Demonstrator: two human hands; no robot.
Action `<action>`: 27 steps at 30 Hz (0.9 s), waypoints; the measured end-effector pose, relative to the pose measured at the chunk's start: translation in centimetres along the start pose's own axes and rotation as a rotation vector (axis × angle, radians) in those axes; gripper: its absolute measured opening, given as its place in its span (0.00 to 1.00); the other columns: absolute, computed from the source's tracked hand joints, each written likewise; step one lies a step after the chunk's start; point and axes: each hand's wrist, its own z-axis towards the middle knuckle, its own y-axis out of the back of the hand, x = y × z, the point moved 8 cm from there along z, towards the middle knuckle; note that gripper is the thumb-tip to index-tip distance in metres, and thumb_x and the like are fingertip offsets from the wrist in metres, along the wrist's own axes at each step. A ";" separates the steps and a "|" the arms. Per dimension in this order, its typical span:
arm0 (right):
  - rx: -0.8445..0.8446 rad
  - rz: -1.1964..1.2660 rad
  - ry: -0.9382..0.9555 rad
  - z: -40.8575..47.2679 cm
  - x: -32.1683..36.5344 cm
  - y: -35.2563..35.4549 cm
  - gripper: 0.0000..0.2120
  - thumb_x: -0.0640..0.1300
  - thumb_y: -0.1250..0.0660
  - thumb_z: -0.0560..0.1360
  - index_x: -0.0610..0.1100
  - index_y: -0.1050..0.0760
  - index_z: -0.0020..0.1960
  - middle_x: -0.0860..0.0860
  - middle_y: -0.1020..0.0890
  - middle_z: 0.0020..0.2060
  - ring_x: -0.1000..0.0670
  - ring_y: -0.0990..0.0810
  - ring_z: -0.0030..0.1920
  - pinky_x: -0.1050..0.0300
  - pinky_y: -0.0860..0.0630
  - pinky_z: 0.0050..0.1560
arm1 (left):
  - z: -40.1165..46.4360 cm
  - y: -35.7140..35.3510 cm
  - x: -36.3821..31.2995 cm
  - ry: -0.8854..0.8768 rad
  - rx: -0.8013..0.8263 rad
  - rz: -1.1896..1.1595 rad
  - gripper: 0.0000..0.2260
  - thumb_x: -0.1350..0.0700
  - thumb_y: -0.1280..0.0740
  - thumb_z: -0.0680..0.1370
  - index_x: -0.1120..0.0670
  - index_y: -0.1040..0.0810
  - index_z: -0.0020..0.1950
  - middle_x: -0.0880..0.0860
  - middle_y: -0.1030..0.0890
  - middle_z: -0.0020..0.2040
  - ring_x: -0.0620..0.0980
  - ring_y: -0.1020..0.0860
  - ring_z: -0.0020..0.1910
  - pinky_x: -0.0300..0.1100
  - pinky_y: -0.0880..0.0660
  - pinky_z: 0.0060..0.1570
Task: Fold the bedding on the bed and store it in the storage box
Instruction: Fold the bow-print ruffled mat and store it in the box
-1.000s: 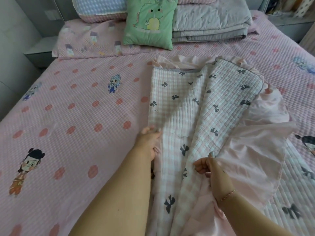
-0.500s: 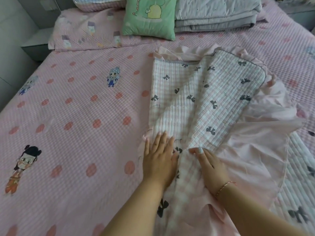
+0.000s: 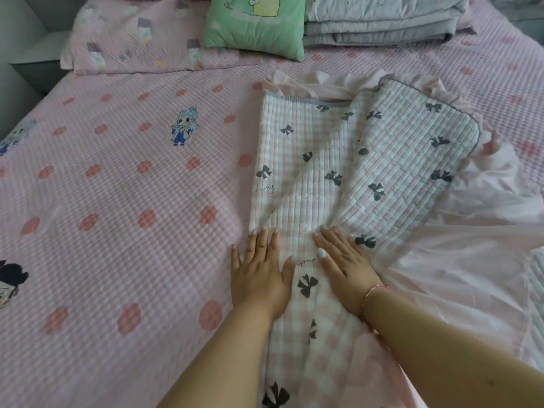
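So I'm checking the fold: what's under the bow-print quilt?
The bow-print quilt lies on the pink bedspread, its ruffle spilling out; anything else beneath is covered.

A home bedroom. A wide bed (image 3: 117,231) fills the view, covered w/ a pink gingham spread printed w/ dots & cartoon figures. At the head: a flat pink pillow (image 3: 132,45), a green cartoon cushion (image 3: 256,25) and 1 folded grey quilt (image 3: 379,22) (stacked in layers). A grey nightstand (image 3: 32,66) sits beside the bed.
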 end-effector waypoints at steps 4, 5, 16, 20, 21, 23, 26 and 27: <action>-0.090 -0.014 0.096 2.4 -0.3 0.3 0.42 0.73 0.73 0.68 0.57 0.53 0.77 0.62 0.55 0.75 0.63 0.64 0.74 0.62 0.68 0.72 | 2.1 -0.1 0.0 -0.006 -0.038 0.016 0.29 0.35 0.66 0.78 0.44 0.69 0.76 0.48 0.66 0.78 0.45 0.67 0.76 0.56 0.66 0.74; -0.118 0.007 0.117 3.0 -0.5 0.4 0.43 0.73 0.74 0.68 0.56 0.52 0.77 0.61 0.53 0.76 0.63 0.62 0.75 0.60 0.65 0.74 | 2.5 0.0 -0.1 -0.013 -0.050 0.019 0.29 0.36 0.67 0.78 0.44 0.69 0.76 0.48 0.65 0.78 0.45 0.66 0.76 0.56 0.66 0.74; -0.352 0.161 0.200 7.3 -1.4 2.6 0.35 0.71 0.63 0.74 0.56 0.51 0.76 0.63 0.50 0.75 0.63 0.55 0.75 0.59 0.55 0.75 | 10.6 3.1 -0.9 0.183 -0.130 -0.780 0.24 0.40 0.51 0.81 0.55 0.22 0.52 0.52 0.18 0.47 0.53 0.20 0.50 0.50 0.24 0.54; -0.374 0.210 0.177 9.6 -2.1 3.3 0.36 0.73 0.63 0.73 0.57 0.49 0.76 0.63 0.47 0.75 0.65 0.54 0.75 0.56 0.51 0.76 | 14.5 1.2 -0.6 0.471 0.174 -1.155 0.28 0.37 0.47 0.76 0.57 0.18 0.43 0.56 0.15 0.42 0.57 0.18 0.45 0.52 0.22 0.53; -0.390 0.218 0.171 9.9 -2.1 3.5 0.36 0.73 0.63 0.73 0.57 0.49 0.76 0.63 0.46 0.75 0.65 0.53 0.74 0.57 0.50 0.75 | 15.1 0.6 -0.6 0.523 0.239 -1.213 0.24 0.41 0.45 0.78 0.58 0.19 0.39 0.56 0.16 0.38 0.56 0.19 0.40 0.49 0.22 0.49; -0.460 0.245 0.144 10.4 -2.5 4.0 0.36 0.73 0.62 0.73 0.57 0.47 0.75 0.63 0.44 0.74 0.66 0.50 0.74 0.60 0.48 0.73 | 15.9 -0.2 -1.0 0.550 0.389 -1.255 0.15 0.50 0.39 0.77 0.58 0.22 0.38 0.58 0.20 0.35 0.55 0.24 0.35 0.46 0.26 0.41; -0.617 0.308 0.089 10.5 -3.4 4.6 0.39 0.72 0.57 0.73 0.50 0.44 0.76 0.55 0.36 0.73 0.57 0.40 0.73 0.56 0.42 0.71 | 16.3 -0.4 -2.9 0.469 0.600 -1.249 0.14 0.52 0.34 0.76 0.62 0.17 0.49 0.60 0.17 0.49 0.60 0.18 0.47 0.50 0.22 0.50; -0.638 0.329 0.075 10.6 -3.6 4.7 0.39 0.72 0.56 0.73 0.49 0.43 0.76 0.53 0.34 0.72 0.54 0.38 0.73 0.54 0.40 0.70 | 16.6 -0.6 -3.6 0.451 0.655 -1.280 0.14 0.53 0.34 0.77 0.63 0.16 0.52 0.61 0.16 0.51 0.61 0.18 0.52 0.52 0.21 0.54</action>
